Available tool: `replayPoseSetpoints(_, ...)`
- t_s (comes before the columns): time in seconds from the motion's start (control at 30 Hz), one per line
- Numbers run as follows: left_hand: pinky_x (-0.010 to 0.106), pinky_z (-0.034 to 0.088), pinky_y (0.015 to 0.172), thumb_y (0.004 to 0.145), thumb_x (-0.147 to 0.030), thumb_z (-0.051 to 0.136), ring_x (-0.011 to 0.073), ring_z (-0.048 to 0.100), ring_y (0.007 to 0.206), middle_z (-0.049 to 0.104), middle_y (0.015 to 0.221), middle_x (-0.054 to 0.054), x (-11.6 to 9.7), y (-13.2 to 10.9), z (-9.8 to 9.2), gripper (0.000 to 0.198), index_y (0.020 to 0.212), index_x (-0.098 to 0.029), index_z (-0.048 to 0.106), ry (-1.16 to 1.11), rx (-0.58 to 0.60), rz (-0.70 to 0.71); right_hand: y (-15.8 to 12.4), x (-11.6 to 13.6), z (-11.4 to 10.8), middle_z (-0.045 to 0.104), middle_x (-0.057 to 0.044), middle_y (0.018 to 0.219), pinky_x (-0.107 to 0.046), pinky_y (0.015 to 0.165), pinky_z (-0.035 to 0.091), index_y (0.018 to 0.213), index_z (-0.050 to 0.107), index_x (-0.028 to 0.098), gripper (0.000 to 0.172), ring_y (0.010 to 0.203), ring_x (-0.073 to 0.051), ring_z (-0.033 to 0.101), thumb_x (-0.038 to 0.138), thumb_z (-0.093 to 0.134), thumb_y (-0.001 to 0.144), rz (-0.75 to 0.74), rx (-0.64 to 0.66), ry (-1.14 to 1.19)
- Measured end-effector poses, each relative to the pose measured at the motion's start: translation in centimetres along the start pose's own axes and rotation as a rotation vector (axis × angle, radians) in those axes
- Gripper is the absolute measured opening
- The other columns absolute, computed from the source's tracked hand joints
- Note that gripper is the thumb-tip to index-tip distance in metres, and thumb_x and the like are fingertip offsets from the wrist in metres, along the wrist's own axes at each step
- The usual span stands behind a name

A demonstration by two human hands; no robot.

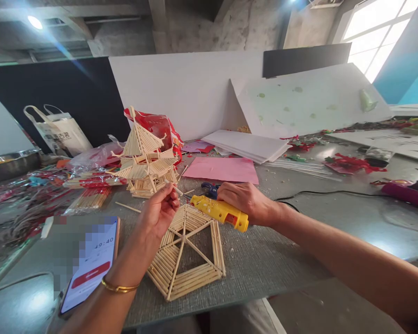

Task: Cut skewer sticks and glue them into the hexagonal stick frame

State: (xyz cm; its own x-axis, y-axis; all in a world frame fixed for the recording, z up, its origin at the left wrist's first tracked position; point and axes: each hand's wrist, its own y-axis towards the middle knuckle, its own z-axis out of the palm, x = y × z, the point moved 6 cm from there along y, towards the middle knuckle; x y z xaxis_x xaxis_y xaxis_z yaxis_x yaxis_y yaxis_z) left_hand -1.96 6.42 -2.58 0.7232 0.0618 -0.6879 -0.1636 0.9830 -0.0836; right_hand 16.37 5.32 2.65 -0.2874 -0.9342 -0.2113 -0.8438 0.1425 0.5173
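Observation:
My left hand point(160, 211) pinches a short wooden stick point(177, 189) above the table. In my right hand point(245, 199) is a yellow hot glue gun point(214, 211), its nozzle pointing left, close to the stick; I cannot tell whether they touch. Below both hands lies a hexagonal frame of wooden sticks point(177, 269), with spokes meeting at its centre. Some of its sections are filled with rows of sticks, while others show gaps. Behind my left hand stands a tiered pagoda model point(142, 157) made of the same sticks.
A phone point(90, 269) lies left of the frame. Bagged sticks point(90, 195) and plastic wrap cover the table's left side. Further back are pink paper point(219, 170), white boards point(247, 143) and a tote bag point(61, 132). A black cable point(320, 191) runs right to a purple object point(404, 192).

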Motion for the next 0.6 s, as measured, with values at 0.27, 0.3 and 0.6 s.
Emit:
replayPoseSetpoints(0.27,0.015,0.038,0.046,0.073,-0.011,0.063,0.0041,0.049,0.052,0.057,0.06,-0.001,0.14,-0.11,0.12,0.006,0.067,-0.01,0.062,0.003,0.007,-0.019,0.13,0.08,-0.06,0.052,-0.006,0.073,-0.025,0.055,0.036,0.079,0.048,0.015,0.018,0.063,-0.012,0.045,0.021,0.034,0.089,-0.004,-0.002,-0.002)
replayPoseSetpoints(0.3,0.015,0.038,0.047,0.073,-0.011,0.063,0.0041,0.049,0.051,0.056,0.059,-0.001,0.14,-0.11,0.13,0.006,0.067,-0.01,0.062,0.007,0.008,-0.019,0.12,0.09,-0.06,0.052,-0.006,0.073,-0.025,0.055,0.036,0.079,0.048,0.015,0.018,0.062,-0.012,0.045,0.021,0.034,0.089,-0.004,-0.004,-0.004)
replayPoseSetpoints(0.6,0.015,0.039,0.047,0.073,-0.009,0.062,0.0046,0.049,0.052,0.056,0.06,-0.001,0.26,-0.14,-0.06,0.006,0.068,-0.011,0.061,-0.027,-0.012,-0.021,0.08,0.09,0.02,0.052,-0.006,0.072,-0.026,0.054,0.036,0.079,0.049,0.015,0.019,0.061,-0.012,0.043,0.02,0.033,0.088,-0.002,0.018,-0.024)
